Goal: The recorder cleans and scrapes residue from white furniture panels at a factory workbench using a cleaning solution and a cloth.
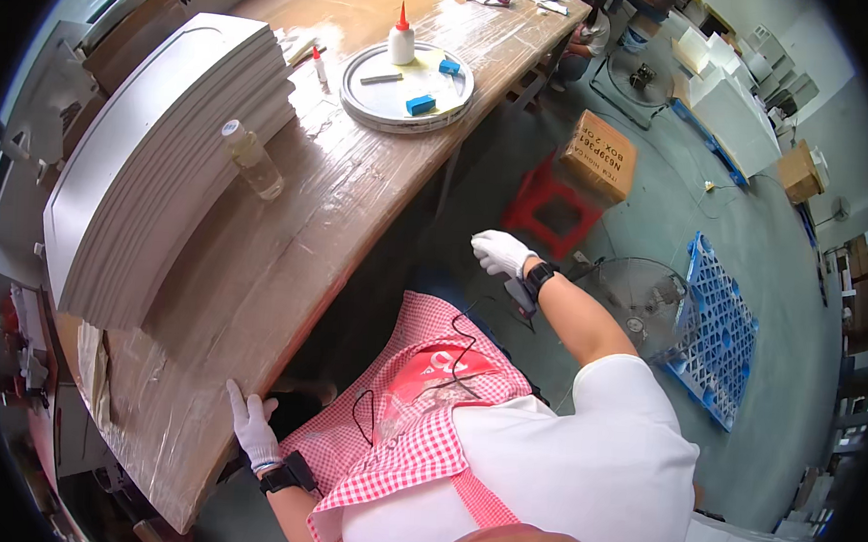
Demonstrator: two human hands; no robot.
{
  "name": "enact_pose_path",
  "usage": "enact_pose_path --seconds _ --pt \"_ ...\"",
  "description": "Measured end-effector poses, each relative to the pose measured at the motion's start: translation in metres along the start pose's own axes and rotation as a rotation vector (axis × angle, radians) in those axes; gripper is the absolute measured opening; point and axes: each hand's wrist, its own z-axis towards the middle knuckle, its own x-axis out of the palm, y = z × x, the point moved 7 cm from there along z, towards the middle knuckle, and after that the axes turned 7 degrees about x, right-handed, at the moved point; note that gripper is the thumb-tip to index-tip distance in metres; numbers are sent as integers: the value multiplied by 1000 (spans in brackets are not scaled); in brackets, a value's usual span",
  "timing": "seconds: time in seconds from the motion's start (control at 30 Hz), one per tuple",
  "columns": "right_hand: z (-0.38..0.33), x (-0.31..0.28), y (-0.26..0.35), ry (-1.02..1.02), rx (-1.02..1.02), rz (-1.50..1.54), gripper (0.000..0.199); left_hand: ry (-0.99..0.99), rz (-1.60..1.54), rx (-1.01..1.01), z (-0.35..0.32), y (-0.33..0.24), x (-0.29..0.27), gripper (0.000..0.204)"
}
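Observation:
My left hand [249,423], in a white glove with a black wrist strap, lies flat with fingers apart on the near edge of the long wooden table [256,291]. My right hand [499,252], also gloved with a black wristband, hangs in the air beside the table's right edge, over the floor. Its fingers are curled and nothing shows in them. A thin black cord [459,356] runs across my red checked apron [417,408]. A stack of white curved panels [155,158] lies on the table's left side, with a clear bottle [253,160] lying against it.
A round metal tray [365,96] farther along the table holds a white glue bottle [401,39] and two blue blocks [421,103]. On the floor stand a red stool [545,203], a cardboard box [597,157], a floor fan [639,296] and a blue pallet [720,330]. A person [589,29] sits at the far end.

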Motion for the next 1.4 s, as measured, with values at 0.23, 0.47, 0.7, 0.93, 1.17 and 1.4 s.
enact_pose_path --seconds 0.23,0.47,0.7,0.93,1.17,1.4 --pt "-106 163 98 -153 -270 -828 55 80 -72 134 0 8 -2 63" --pt "-116 213 104 -143 -399 -949 50 91 -182 193 -7 5 -6 61" --pt "-72 252 83 413 -124 24 13 112 -147 171 -8 15 -9 64" --pt "-110 335 83 693 76 214 18 65 -139 -32 -20 -10 -2 54" --pt "-34 370 -16 566 271 209 43 186 -612 -381 -47 29 106 43" --pt "-18 370 -66 797 350 111 24 -67 -665 -764 -79 179 136 58"
